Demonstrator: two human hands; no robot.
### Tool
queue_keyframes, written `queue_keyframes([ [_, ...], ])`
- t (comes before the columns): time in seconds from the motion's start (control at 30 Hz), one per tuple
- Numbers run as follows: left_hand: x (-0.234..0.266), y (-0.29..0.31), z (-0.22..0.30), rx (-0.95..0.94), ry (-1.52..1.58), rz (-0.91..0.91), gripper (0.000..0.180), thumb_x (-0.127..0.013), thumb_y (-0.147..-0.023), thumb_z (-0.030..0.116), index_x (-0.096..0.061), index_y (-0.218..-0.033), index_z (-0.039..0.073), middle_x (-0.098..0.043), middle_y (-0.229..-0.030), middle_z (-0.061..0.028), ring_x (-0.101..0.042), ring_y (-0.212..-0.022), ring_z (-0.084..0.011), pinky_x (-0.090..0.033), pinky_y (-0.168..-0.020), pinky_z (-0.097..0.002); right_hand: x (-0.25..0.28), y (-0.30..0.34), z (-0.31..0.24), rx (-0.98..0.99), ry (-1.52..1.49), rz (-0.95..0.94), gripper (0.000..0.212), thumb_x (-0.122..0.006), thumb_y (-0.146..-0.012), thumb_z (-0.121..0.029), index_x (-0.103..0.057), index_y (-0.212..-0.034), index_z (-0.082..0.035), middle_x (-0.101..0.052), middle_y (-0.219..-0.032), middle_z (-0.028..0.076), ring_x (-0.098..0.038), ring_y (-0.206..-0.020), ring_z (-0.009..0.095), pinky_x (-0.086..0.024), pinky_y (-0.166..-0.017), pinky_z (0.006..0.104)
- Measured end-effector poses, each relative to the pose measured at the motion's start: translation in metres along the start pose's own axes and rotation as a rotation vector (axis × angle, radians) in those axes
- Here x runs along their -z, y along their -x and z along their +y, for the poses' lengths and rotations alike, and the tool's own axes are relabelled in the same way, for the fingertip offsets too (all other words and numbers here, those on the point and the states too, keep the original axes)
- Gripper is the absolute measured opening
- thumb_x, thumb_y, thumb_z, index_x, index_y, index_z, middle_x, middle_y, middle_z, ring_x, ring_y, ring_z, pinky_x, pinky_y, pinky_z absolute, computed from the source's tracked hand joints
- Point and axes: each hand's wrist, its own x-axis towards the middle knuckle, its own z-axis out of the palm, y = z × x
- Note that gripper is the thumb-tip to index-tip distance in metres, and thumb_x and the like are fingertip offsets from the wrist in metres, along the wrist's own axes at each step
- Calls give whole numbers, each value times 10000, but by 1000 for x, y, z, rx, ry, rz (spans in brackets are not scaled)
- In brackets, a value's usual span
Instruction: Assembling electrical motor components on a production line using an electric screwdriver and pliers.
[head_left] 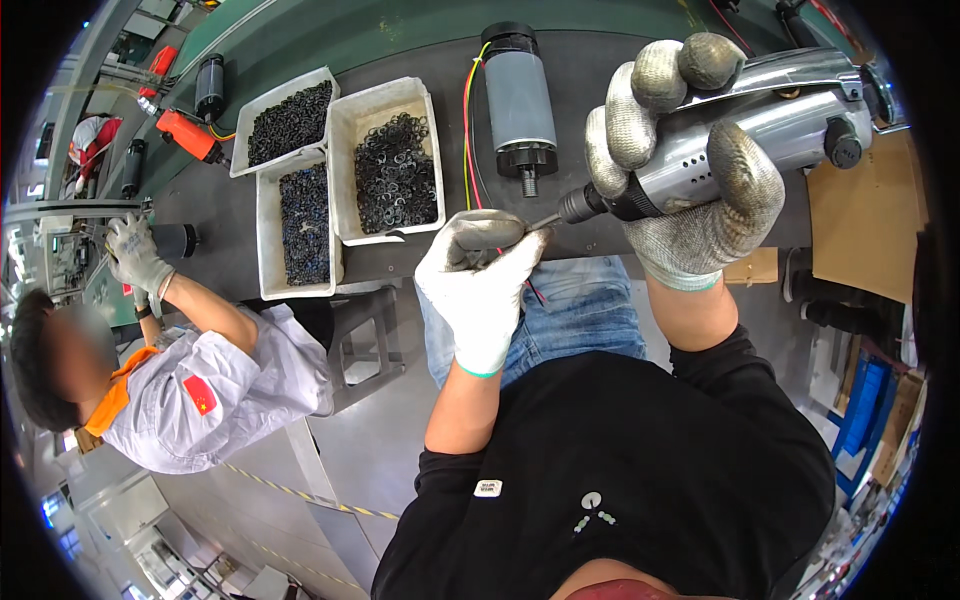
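Note:
In a grey-stained white glove, my right hand (690, 235) grips a silver power screwdriver (795, 125), its fingers wrapped round the metal body. The tool lies almost level, with its black nose pointing left. A thin driver bit (545, 221) sticks out of that nose, and my gloved left hand (475, 290) pinches its end between thumb and fingertips. Whether a small part sits at the bit's tip is hidden by the fingers. Just beyond my hands a grey cylindrical motor (520, 100) with black ends rests on the dark bench, its threaded shaft toward me, red and yellow wires alongside.
Several white bins of small black rings and clips, such as the near bin (338, 190), stand left of the motor. An orange-red power tool (188, 135) lies farther left. A co-worker (215, 400) in a light shirt sits at left. Cardboard (865, 220) stands at right.

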Motion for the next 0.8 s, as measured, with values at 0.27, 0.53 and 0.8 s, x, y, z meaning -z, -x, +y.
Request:
queue_keyframes([
  [0.27,9,-6,5,-278,-208,-110,319,-919,-674,-40,-726,-928,-22,-735,-837,-81,-648,-722,-85,-503,-648,-224,5,2,-1,-27,-45,87,477,-618,-933,-232,-544,-1379,-80,-539,-1108,107,-564,-911,214,-523,-651,353],
  [0.53,-4,-4,29,-65,-207,-44,323,-921,-677,-34,-733,-940,-20,-733,-841,-64,-636,-724,-79,-498,-659,-220,2,1,-12,-52,-3,43,468,-630,-936,-225,-546,-1371,-74,-555,-1133,122,-586,-916,219,-546,-654,356],
  [0.8,-7,-2,24,-151,-249,9,326,-913,-688,-31,-736,-962,-29,-734,-889,-71,-633,-762,-85,-503,-677,-229,-7,-1,-17,-104,40,107,465,-662,-941,-193,-544,-1373,-68,-587,-1159,141,-610,-915,224,-560,-655,356],
])
